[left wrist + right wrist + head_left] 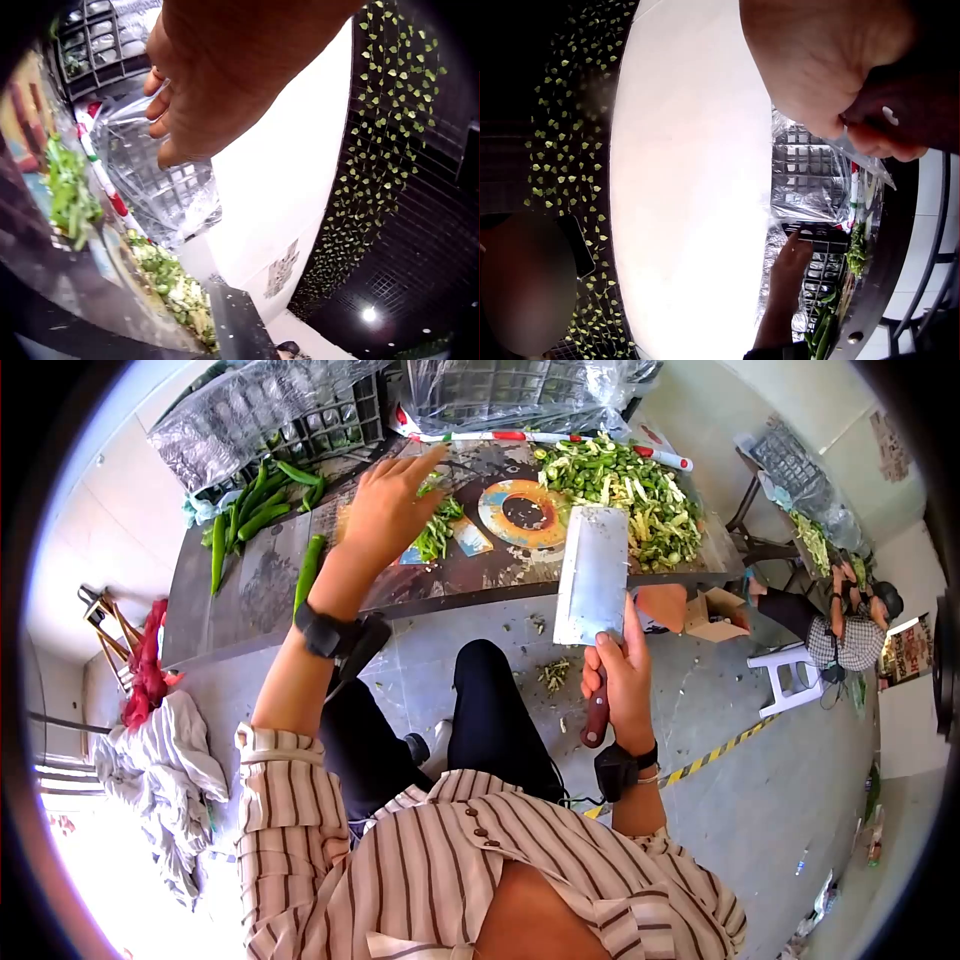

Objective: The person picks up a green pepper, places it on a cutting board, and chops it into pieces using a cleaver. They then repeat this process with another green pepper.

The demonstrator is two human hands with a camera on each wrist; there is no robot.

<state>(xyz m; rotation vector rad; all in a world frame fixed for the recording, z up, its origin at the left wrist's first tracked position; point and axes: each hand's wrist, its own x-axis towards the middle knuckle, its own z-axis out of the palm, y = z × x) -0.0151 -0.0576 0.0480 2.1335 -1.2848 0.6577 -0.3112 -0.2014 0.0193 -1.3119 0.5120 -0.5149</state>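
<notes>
My right hand grips the dark wooden handle of a cleaver, its wide blade pointing up and dotted with green bits. The blade overlaps the table's front edge in the head view. My left hand is raised over the table with fingers loosely extended and holds nothing. Beside it lies a small pile of cut green peppers. A larger heap of chopped peppers covers the table's right end. Whole long green peppers lie at the left, one pepper apart near the front edge.
Black plastic crates wrapped in clear film stand along the back of the table. A cardboard box sits on the floor at the right. Another person works farther right near a white stool. Pepper scraps lie on the floor.
</notes>
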